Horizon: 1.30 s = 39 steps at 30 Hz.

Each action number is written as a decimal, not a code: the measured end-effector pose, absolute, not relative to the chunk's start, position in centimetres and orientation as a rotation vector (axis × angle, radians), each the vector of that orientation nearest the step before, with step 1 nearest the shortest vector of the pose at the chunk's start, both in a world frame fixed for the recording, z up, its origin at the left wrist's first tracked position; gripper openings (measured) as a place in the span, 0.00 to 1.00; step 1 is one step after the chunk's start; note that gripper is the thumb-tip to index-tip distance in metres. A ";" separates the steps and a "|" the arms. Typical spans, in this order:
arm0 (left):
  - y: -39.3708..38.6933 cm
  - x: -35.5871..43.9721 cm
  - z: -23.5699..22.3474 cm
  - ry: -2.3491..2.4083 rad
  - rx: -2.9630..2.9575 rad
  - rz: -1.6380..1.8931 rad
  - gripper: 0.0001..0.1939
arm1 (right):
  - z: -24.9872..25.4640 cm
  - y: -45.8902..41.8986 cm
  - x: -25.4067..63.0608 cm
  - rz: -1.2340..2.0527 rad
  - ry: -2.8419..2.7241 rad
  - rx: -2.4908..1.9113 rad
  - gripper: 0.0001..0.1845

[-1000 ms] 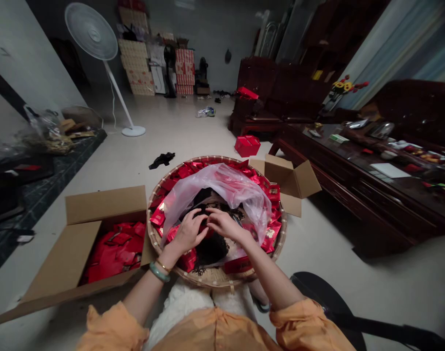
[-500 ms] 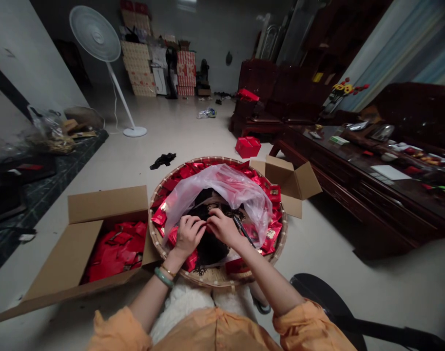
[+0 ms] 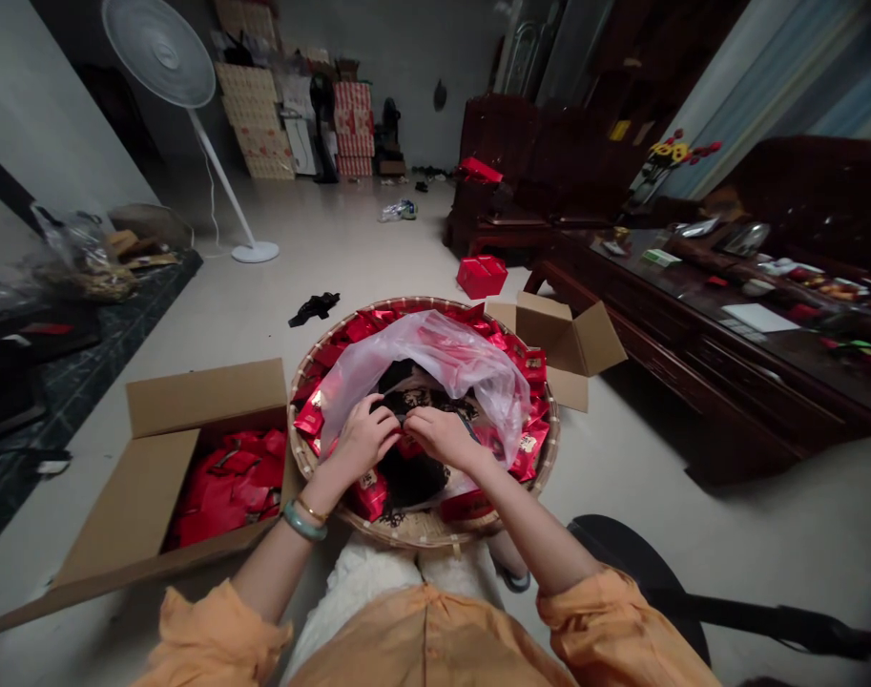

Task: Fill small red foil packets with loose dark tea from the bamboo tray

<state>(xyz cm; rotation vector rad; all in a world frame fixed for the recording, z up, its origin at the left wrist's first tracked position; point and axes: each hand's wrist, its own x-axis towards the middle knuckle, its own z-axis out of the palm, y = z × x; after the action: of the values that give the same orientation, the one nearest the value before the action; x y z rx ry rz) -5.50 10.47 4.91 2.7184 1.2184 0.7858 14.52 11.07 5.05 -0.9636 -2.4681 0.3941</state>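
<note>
- Cardboard box (image 3: 206,396), flaps opened, is set on the floor at the left, just beside the tray; red packets (image 3: 224,491) are piled inside.
- Left hand (image 3: 363,441), with a jade bangle (image 3: 302,523) and a thin gold bangle (image 3: 310,510) worn at the wrist, is held over the tray, its fingers drawn into a narrow pinch; what is pinched is too small to tell.
- Dark dried leaves (image 3: 410,477) are heaped in the middle of a round bamboo tray (image 3: 406,536), directly under the hands, and are ringed by red foil packets (image 3: 528,453).
- Clear plastic bag (image 3: 435,367) is draped over the far side of the heap.
- Right hand (image 3: 445,437) is brought in almost touching the left, its grip also narrow, its contents unclear.
- Smaller cardboard box (image 3: 564,348) is left open just beyond the tray's right rim.
</note>
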 end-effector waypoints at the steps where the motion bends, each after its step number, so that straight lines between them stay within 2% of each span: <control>1: 10.5 -5.7 5.1 1.211 2.744 0.739 0.05 | 4.7 11.0 14.6 0.438 -2.394 -0.951 0.10; 3: 10.6 -6.2 5.2 1.209 2.779 0.634 0.06 | 3.4 10.7 14.9 0.521 -2.180 -1.040 0.11; 6: 10.5 -6.7 5.0 1.234 2.777 0.472 0.07 | 0.4 9.8 15.4 0.654 -2.051 -1.400 0.12; 7: 10.4 -6.8 4.9 1.232 2.763 0.435 0.07 | -0.7 9.3 15.5 0.726 -2.140 -1.510 0.17; 9: 10.3 -6.7 4.8 1.195 2.731 0.399 0.08 | -2.4 8.4 15.5 0.820 -2.276 -1.686 0.36; 11: 10.2 -6.4 4.7 1.158 2.712 0.392 0.09 | -3.6 7.7 15.2 0.804 -2.306 -1.771 0.44; 17: 9.9 -6.0 4.5 1.114 2.723 0.417 0.11 | -4.6 7.1 14.4 0.811 -2.261 -1.712 0.25; 23: 9.6 -6.3 5.2 1.103 2.730 0.329 0.10 | -4.5 7.6 14.7 0.771 -2.179 -1.685 0.14; 27: 9.3 -6.2 5.8 1.076 2.706 0.354 0.09 | -4.6 8.0 15.5 0.955 -1.971 -1.594 0.07; 30: 9.2 -6.0 6.0 1.043 2.672 0.403 0.09 | -4.2 8.4 16.6 1.194 -1.677 -1.571 0.06; 33: 9.2 -5.7 6.2 1.017 2.656 0.432 0.10 | -1.8 9.0 17.5 1.270 -1.458 -1.455 0.08; 39: 9.1 -5.2 6.4 1.014 2.694 0.429 0.10 | 6.2 9.9 16.2 0.910 -1.750 -1.240 0.09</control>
<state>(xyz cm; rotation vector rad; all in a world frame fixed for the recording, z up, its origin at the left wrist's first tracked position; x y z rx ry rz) -5.19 9.10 6.43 2.6938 1.0142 0.4294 16.19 9.90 6.25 -1.2402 -1.7505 0.9100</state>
